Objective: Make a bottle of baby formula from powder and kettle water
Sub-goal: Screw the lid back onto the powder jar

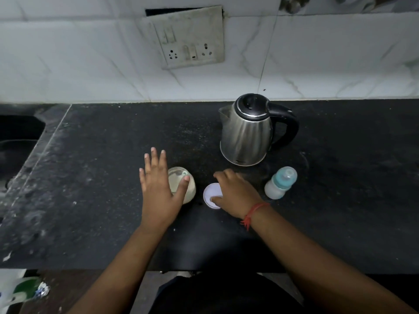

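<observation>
Black speckled stone worktop (pixel 102 200), dusty, pale scuffs toward left edge, white tiled wall behind. Steel kettle (pixel 246 134) with black lid and handle stands upright at back right, spout facing left. Baby bottle (pixel 280 183) with teal collar stands just in front of kettle, to right. Clear jar (pixel 189 185) of pale powder sits left of centre, open at top. White round lid (pixel 212 194) lies flat just beside jar, between jar and bottle.
</observation>
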A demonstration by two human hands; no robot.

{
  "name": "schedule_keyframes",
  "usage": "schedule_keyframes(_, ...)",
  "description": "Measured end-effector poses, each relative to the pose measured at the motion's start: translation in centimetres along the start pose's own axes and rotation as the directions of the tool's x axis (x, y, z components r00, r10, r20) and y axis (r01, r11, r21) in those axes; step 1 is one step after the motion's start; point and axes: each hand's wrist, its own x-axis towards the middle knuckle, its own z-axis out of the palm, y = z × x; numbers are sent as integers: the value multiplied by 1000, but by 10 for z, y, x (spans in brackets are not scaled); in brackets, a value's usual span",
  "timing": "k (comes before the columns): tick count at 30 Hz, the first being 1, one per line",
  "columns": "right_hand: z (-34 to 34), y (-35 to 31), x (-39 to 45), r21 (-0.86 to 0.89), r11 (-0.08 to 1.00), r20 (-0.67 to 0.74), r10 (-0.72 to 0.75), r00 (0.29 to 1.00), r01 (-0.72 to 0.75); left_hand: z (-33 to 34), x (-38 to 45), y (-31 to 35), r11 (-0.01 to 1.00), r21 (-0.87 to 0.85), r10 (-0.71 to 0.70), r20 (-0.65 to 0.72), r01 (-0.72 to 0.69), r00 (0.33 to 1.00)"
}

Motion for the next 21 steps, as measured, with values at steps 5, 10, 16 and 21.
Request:
schedule_keyframes(5, 25, -1, 13, -78, 994, 96, 88, 991, -80, 5, -8, -36, 949, -265, -111, 232, 173, 966)
schedule_keyframes(10, 31, -4, 13, -106, 993, 64, 62, 996, -55, 11, -8, -46, 874, -365, -179, 372, 321, 911)
schedule_keyframes(16, 27, -2, 9, -14, 998, -3, 66, 998, -66, 14, -1, -44, 864, -399, -157, 364, 306, 918)
schedule_keyframes(21, 15, 3, 2, 292, 950, -55, 130, 990, -109, 17, 0, -32, 883, -396, -148, 276, 253, 950)
